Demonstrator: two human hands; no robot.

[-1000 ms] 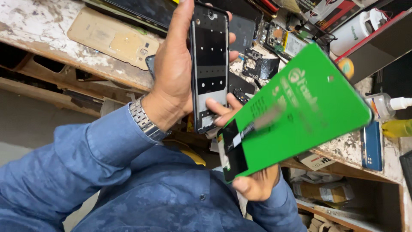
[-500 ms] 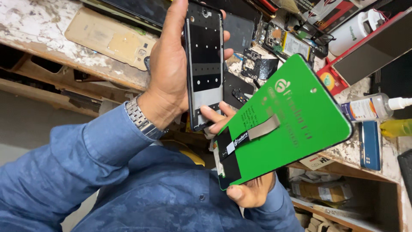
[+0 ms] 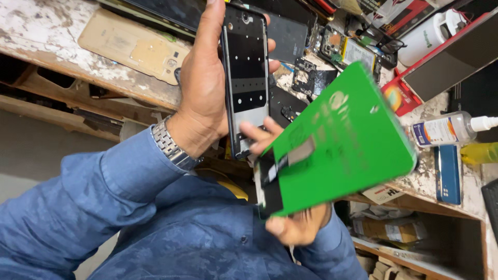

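Left hand fingers clamped on phone frame, upright at 12 o'clock over tabletop. Right hand fingers clamped on green card, at 4 o'clock. Risk: card edge nudges frame, loosening grip; frame could drop.

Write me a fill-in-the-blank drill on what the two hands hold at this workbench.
1. The left hand holds a phone frame with its long side ____.
2. The right hand grips a flat pack coloured ____.
3. A metal ____ sits on the left wrist.
4. The gold back cover lies on the ____.

Missing words: upright; green; watch; workbench
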